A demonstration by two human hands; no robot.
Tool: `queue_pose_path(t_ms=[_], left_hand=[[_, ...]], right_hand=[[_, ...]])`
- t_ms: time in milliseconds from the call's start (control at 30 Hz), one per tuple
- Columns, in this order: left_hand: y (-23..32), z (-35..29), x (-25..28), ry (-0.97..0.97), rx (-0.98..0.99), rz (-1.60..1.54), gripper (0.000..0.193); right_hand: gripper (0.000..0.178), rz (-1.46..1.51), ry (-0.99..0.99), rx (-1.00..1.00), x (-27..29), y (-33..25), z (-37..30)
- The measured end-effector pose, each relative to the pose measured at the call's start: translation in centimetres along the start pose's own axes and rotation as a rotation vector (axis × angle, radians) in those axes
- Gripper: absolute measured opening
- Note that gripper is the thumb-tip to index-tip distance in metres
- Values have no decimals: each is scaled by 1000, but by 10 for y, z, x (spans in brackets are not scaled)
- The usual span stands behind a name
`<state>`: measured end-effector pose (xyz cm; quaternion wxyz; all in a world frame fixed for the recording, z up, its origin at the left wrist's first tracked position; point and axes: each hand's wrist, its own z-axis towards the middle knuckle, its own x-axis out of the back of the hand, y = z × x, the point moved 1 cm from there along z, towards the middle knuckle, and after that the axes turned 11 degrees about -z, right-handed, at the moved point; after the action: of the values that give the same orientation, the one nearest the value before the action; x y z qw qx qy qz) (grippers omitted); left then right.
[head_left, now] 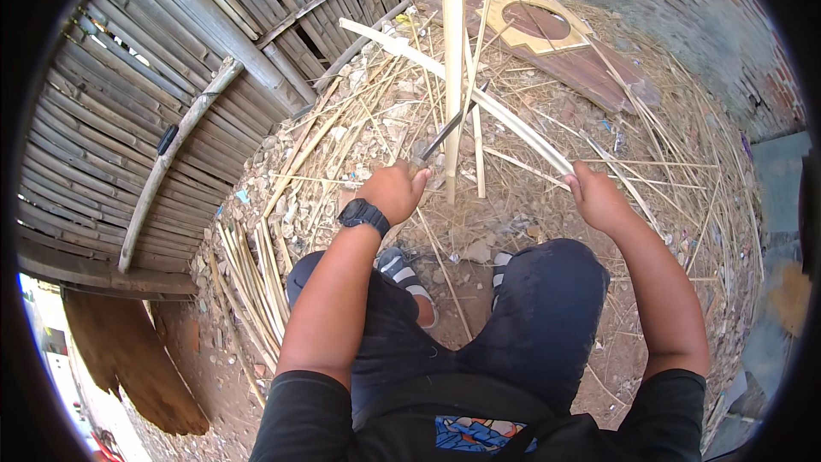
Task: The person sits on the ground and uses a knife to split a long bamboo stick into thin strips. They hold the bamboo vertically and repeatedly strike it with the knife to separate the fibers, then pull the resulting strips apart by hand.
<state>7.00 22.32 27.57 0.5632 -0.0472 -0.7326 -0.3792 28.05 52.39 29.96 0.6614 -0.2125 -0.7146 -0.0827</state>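
The left hand [395, 191] is clenched around the handle of a knife [445, 133], whose dark blade slants up and to the right against an upright split bamboo pole [451, 60]. The right hand [596, 197] grips the lower end of a long pale bamboo strip [479, 96] that runs up and left, crossing behind the pole. A black wristwatch [363, 215] sits on the left wrist; both forearms reach forward over the bent knees, with striped sandals [404, 272] on the dirt below. A loose bundle of thin slats [252, 282] lies just left of the left knee. A woven bamboo wall [128, 103] closes the left side, a brick wall [727, 26] the right. A tan frame with a round hole [534, 21] rests on a brown board beyond the pole.
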Motion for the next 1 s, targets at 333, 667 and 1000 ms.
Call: queue_pose_path(t_ms=[333,667,1000], left_hand=[[-7,10,-4,77,25,-67,61],[-6,28,-7,24,28,-72,60],[-14,36,-37,12,58,-86,61]], right_hand=[[36,387,352,-15,63,15,5],[24,-43,55,-85,-56,57,-36],[31,251,185,-71,-11,74,-40]])
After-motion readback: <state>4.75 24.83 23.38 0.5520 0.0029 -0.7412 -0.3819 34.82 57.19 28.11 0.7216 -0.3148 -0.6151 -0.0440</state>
